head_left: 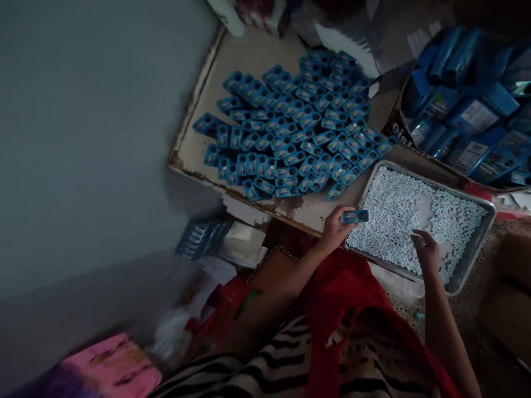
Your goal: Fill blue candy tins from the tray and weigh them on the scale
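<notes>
Closest to me on the feed are the striped clothing (274, 356) and the red apron (346, 282) of the person wearing the camera; low on the left lies a pink item (114, 365); ahead of the apron, the left hand (334, 228) grips a small blue box (354, 216) between thumb and fingers, and I see that box at the left edge of the metal tray (473, 265); the right hand (426, 251) is over the tray, its fingers curled inward; I cannot tell whether they pinch anything; small pale pieces (390, 226) cover most of the tray, with barer patches near the right hand; beyond the left hand, I see many more blue boxes (298, 124) packed closely on the pale tabletop (249, 52), some rows tilted against others; farther right, past the tray, a printed carton (400, 132) is heaped with larger blue packs (473, 116).
</notes>
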The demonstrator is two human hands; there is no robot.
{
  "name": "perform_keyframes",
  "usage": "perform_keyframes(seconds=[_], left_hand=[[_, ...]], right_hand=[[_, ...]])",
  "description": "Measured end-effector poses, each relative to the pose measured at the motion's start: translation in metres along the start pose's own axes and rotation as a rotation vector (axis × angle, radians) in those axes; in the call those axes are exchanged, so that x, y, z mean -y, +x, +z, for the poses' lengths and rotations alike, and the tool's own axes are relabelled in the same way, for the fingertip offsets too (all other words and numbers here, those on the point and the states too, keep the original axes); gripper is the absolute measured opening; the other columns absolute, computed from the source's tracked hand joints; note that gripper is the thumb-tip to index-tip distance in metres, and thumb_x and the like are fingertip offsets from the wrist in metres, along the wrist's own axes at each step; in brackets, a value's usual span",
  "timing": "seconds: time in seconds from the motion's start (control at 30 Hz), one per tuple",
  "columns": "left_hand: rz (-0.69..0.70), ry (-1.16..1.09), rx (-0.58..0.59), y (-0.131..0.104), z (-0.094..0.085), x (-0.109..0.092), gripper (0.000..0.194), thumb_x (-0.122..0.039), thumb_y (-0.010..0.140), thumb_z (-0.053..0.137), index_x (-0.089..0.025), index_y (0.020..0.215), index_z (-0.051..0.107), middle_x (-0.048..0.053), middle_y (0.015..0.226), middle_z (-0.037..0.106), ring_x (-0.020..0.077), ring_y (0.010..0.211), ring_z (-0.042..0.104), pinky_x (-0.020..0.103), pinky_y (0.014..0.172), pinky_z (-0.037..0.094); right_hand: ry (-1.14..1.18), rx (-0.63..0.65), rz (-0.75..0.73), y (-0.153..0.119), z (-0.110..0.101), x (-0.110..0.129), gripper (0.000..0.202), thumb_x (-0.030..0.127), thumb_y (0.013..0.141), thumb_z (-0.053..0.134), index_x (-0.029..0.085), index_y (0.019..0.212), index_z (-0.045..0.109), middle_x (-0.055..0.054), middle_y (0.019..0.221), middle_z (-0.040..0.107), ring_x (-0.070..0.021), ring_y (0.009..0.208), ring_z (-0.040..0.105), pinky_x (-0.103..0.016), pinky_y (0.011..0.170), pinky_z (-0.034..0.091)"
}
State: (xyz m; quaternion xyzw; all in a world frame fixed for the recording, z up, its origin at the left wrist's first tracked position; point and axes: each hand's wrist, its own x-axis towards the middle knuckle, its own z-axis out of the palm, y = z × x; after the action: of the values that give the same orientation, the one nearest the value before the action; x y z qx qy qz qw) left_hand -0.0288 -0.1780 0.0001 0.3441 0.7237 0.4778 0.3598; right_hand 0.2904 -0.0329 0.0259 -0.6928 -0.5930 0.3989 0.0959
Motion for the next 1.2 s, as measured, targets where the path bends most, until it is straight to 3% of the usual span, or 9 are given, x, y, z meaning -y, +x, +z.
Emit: perform_keyframes(seconds=[0.2, 0.5, 0.6, 0.73, 0.87, 0.93, 1.03, 1.13, 1.2], left_hand=[[-0.055, 0.197, -0.345, -0.027, -0.114, 0.054, 0.036, -0.038, 0.086, 0.085, -0.021, 0.117, 0.079, 0.014, 0.126, 0.063, 0.0336, 0.124, 0.064, 0.054, 0.117, 0.057], [0.054, 0.388, -0.393, 0.007, -0.113, 0.093, 0.031, -0.047, 0.099, 0.071, -0.023, 0.113, 0.083, 0.020, 0.129, 0.067, 0.0440, 0.134, 0.061, 0.073, 0.127, 0.040], [0.156, 0.460, -0.341, 0.006, -0.142, 0.080, 0.027, -0.049, 0.098, 0.078, -0.025, 0.107, 0.084, 0.017, 0.114, 0.074, 0.0419, 0.115, 0.070, 0.071, 0.118, 0.050], [0.671, 0.604, -0.136, 0.051, -0.159, 0.025, 0.039, -0.040, 0.090, 0.094, -0.029, 0.125, 0.082, 0.010, 0.112, 0.081, 0.0327, 0.101, 0.077, 0.048, 0.099, 0.062], [0.976, 0.609, -0.085, 0.174, -0.102, -0.059, 0.022, -0.023, 0.099, 0.084, -0.029, 0.121, 0.080, 0.005, 0.108, 0.082, 0.0268, 0.100, 0.077, 0.042, 0.098, 0.061], [0.950, 0.628, -0.057, 0.254, -0.052, -0.099, 0.023, -0.020, 0.103, 0.074, -0.025, 0.125, 0.079, 0.011, 0.118, 0.081, 0.0320, 0.114, 0.074, 0.049, 0.108, 0.058], [0.873, 0.721, 0.231, 0.361, 0.029, -0.147, 0.047, -0.007, 0.095, 0.067, -0.019, 0.141, 0.073, 0.019, 0.150, 0.070, 0.0406, 0.142, 0.060, 0.060, 0.123, 0.048], [0.868, 0.770, 0.529, 0.422, 0.090, -0.172, 0.033, 0.004, 0.081, 0.069, -0.016, 0.105, 0.078, 0.016, 0.124, 0.075, 0.0406, 0.139, 0.062, 0.063, 0.127, 0.042], [0.851, 0.753, 0.610, 0.436, 0.104, -0.178, 0.022, 0.006, 0.077, 0.070, -0.016, 0.077, 0.068, 0.009, 0.091, 0.070, 0.0379, 0.127, 0.068, 0.063, 0.125, 0.043]], right_hand=[[-0.262, 0.083, -0.207, 0.011, 0.033, 0.014, 0.027, 0.035, 0.081, 0.078, 0.019, 0.102, 0.085, -0.024, 0.144, 0.075, -0.0447, 0.139, 0.066, -0.065, 0.128, 0.043], [-0.357, -0.028, -0.337, -0.015, 0.047, 0.030, 0.023, 0.022, 0.092, 0.076, 0.022, 0.114, 0.084, -0.020, 0.139, 0.076, -0.0391, 0.133, 0.069, -0.058, 0.117, 0.056], [-0.303, -0.130, -0.365, 0.003, 0.022, 0.049, 0.021, 0.032, 0.101, 0.069, 0.023, 0.116, 0.081, -0.016, 0.124, 0.080, -0.0339, 0.115, 0.075, -0.051, 0.104, 0.063], [-0.254, -0.311, -0.383, 0.064, -0.022, 0.089, 0.034, 0.043, 0.110, 0.056, 0.021, 0.128, 0.074, -0.016, 0.121, 0.079, -0.0323, 0.109, 0.073, -0.048, 0.097, 0.061], [-0.458, -0.518, -0.245, 0.129, -0.046, 0.133, 0.043, 0.043, 0.106, 0.062, 0.015, 0.138, 0.068, -0.023, 0.134, 0.075, -0.0401, 0.125, 0.064, -0.058, 0.113, 0.048], [-0.563, -0.537, -0.098, 0.149, -0.043, 0.150, 0.049, 0.045, 0.103, 0.068, 0.013, 0.139, 0.065, -0.025, 0.132, 0.075, -0.0445, 0.129, 0.060, -0.061, 0.114, 0.043], [-0.577, -0.531, 0.032, 0.169, -0.028, 0.162, 0.057, 0.045, 0.098, 0.076, 0.013, 0.142, 0.061, -0.024, 0.131, 0.074, -0.0462, 0.133, 0.057, -0.061, 0.113, 0.041], [-0.484, -0.569, 0.117, 0.180, -0.015, 0.161, 0.057, 0.042, 0.091, 0.082, 0.015, 0.137, 0.061, -0.024, 0.134, 0.070, -0.0454, 0.132, 0.057, -0.059, 0.111, 0.044], [-0.395, -0.566, 0.104, 0.181, -0.013, 0.157, 0.046, 0.041, 0.088, 0.083, 0.018, 0.125, 0.066, -0.023, 0.130, 0.071, -0.0443, 0.126, 0.060, -0.057, 0.108, 0.048]])
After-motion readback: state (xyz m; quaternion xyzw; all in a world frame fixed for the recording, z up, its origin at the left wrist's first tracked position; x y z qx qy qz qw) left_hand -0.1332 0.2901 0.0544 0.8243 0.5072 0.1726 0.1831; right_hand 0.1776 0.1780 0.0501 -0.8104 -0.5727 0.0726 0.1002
